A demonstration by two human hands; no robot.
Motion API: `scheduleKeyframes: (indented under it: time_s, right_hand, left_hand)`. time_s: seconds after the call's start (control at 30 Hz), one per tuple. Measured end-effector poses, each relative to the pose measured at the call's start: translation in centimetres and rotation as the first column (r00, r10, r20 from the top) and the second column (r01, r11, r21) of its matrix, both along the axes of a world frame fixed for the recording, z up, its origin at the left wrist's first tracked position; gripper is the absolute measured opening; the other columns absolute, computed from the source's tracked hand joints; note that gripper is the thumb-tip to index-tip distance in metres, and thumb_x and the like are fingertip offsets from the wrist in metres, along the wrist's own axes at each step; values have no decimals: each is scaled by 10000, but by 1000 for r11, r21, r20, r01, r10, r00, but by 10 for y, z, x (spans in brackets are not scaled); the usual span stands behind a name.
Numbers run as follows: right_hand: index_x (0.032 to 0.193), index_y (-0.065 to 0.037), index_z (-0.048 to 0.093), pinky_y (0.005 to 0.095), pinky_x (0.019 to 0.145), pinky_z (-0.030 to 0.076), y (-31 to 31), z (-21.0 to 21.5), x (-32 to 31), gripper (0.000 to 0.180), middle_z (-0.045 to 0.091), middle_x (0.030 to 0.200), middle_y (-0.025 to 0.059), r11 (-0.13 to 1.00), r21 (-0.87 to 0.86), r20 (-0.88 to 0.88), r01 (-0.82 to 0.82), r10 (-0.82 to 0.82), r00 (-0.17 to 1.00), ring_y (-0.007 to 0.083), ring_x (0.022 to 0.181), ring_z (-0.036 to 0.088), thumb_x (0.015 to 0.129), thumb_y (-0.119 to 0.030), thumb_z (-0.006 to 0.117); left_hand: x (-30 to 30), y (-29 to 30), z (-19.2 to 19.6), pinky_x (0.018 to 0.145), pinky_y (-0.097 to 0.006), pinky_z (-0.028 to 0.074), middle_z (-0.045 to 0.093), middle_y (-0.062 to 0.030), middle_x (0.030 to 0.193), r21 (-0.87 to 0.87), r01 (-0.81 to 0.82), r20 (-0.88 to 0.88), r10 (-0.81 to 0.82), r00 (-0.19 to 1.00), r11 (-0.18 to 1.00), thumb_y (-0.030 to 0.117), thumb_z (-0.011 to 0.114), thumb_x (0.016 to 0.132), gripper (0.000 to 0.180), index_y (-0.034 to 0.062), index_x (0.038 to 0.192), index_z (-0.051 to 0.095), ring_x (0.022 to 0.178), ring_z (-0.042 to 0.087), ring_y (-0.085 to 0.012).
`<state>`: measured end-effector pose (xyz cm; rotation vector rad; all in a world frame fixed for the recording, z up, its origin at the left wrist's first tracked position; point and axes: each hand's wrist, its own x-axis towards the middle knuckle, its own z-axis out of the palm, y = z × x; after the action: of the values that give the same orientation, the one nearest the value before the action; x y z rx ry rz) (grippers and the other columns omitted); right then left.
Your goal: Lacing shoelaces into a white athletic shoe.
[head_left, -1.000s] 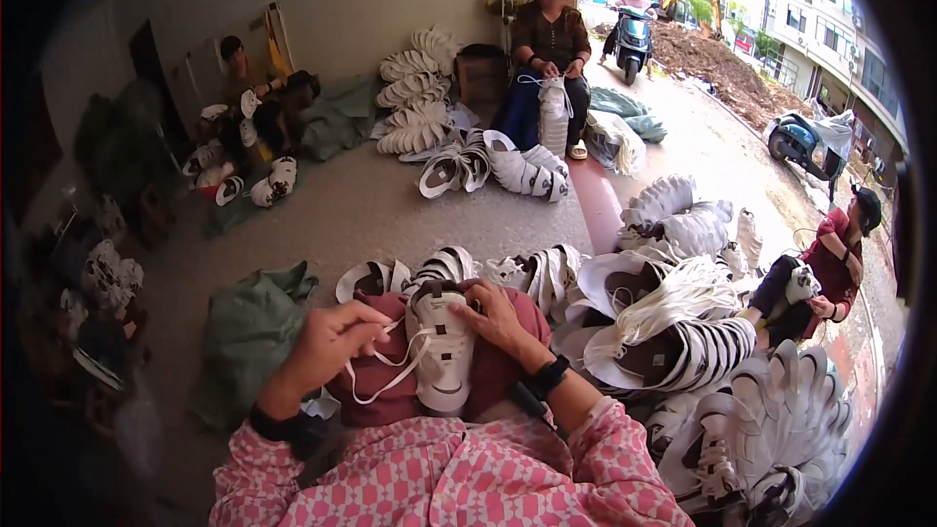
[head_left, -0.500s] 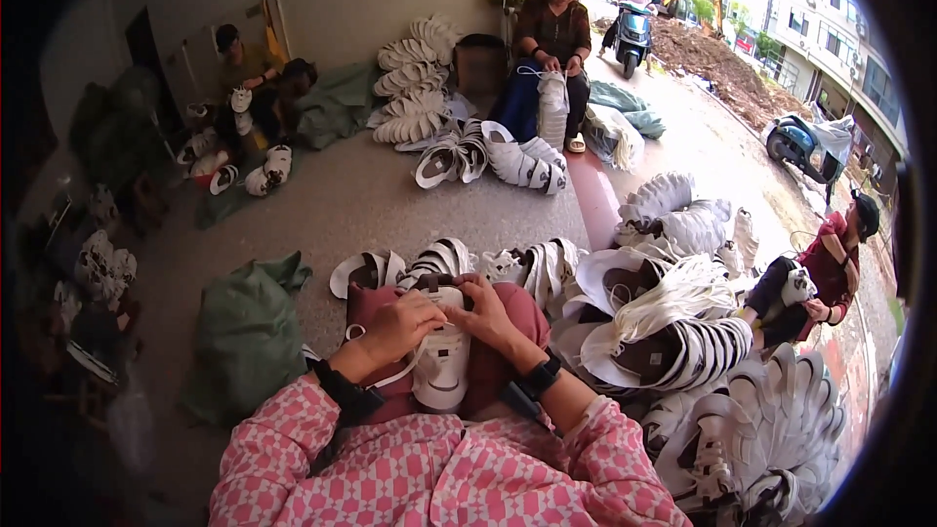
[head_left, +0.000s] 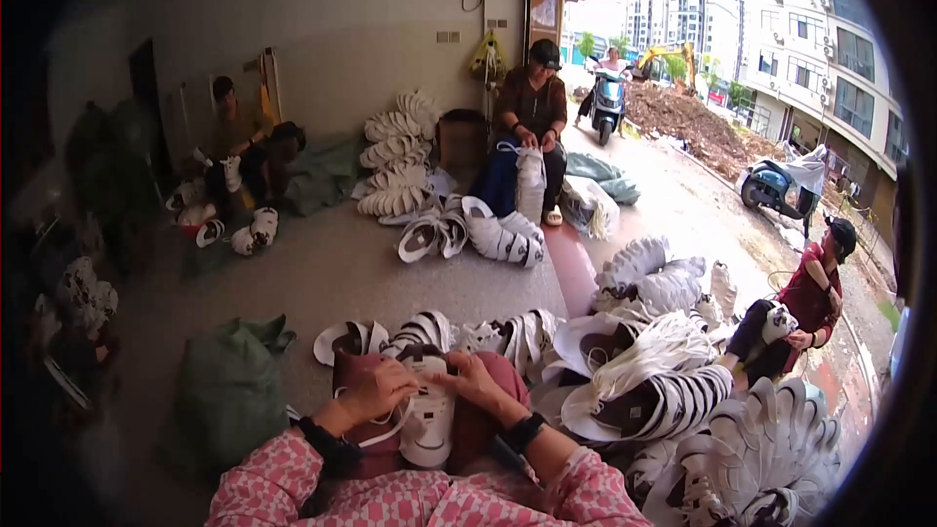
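Note:
A white shoe upper (head_left: pixel 427 426) with small dark patches stands between my knees, its dark opening facing away from me. My left hand (head_left: pixel 383 390) is closed over its left side, fingertips pinched together at the lacing. A white shoelace (head_left: pixel 388 432) hangs in a loop below that hand along the shoe's left edge. My right hand (head_left: pixel 475 383) grips the upper right side of the shoe, thumb reaching toward the lacing. The fingertips of both hands are close together, and what lies right between them is too small to make out.
Stacked white shoe uppers (head_left: pixel 673 385) and a bundle of white laces (head_left: pixel 649 356) lie at my right. A green sack (head_left: pixel 229 390) sits on the left. Other people work ahead (head_left: pixel 532 122), at far left (head_left: pixel 234 127) and at right (head_left: pixel 815 283). A scooter rider (head_left: pixel 607 88) is outside.
The whole view has tilted up, so everything sits lower and slightly left. My hands remain at the shoe, with a slightly wider gap between their fingers.

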<state>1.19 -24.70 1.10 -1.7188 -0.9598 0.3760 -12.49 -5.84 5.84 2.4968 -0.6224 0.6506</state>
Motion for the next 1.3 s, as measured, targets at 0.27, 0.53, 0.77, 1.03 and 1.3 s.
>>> scheduleKeyframes:
  time_s: [0.27, 0.53, 0.77, 1.03, 1.3]
  right_hand:
    - [1104, 17, 613, 280, 767, 464, -3, 33, -3, 364, 646, 957, 34, 993, 52, -78, -103, 106, 991, 99, 898, 566, 845, -225, 699]
    - [1115, 18, 637, 244, 715, 483, -3, 41, 7, 369, 678, 951, 28, 975, 12, -279, -222, 216, 936, 79, 825, 593, 813, -165, 742]
    - [1110, 20, 638, 225, 736, 477, -3, 42, 5, 330, 678, 951, 11, 962, 78, -313, -263, 275, 909, 58, 846, 588, 821, -113, 727]
    - [1100, 27, 641, 239, 713, 491, 4, 32, 4, 278, 667, 928, -2, 980, 70, -396, -184, 197, 897, 64, 809, 589, 872, -125, 685]
    - [1102, 18, 637, 243, 720, 487, 4, 38, 0, 278, 654, 936, -14, 988, 24, -404, -154, 150, 902, 65, 817, 577, 896, -165, 669]
  left_hand:
    - [16, 2, 0, 793, -368, 452, 642, -83, 866, -89, 29, -43, -33, 999, 996, 122, 680, 792, 88, 56, 845, 656, 825, 591, -276]
    - [13, 5, 1, 812, -362, 448, 635, -64, 856, -147, 70, -132, -90, 987, 987, 134, 707, 787, 94, 65, 837, 665, 867, 579, -255]
    - [12, 13, 1, 865, -367, 436, 637, -60, 874, -203, 150, -171, -186, 968, 968, 111, 701, 771, 87, 70, 830, 652, 891, 581, -254]
    - [13, 17, 0, 934, -354, 420, 659, -46, 984, -211, 180, -217, -225, 950, 961, 112, 705, 779, 92, 75, 852, 662, 984, 575, -229]
    - [10, 20, 6, 934, -355, 423, 672, -31, 985, -169, 205, -243, -243, 939, 964, 105, 704, 774, 105, 75, 870, 674, 1010, 559, -225]
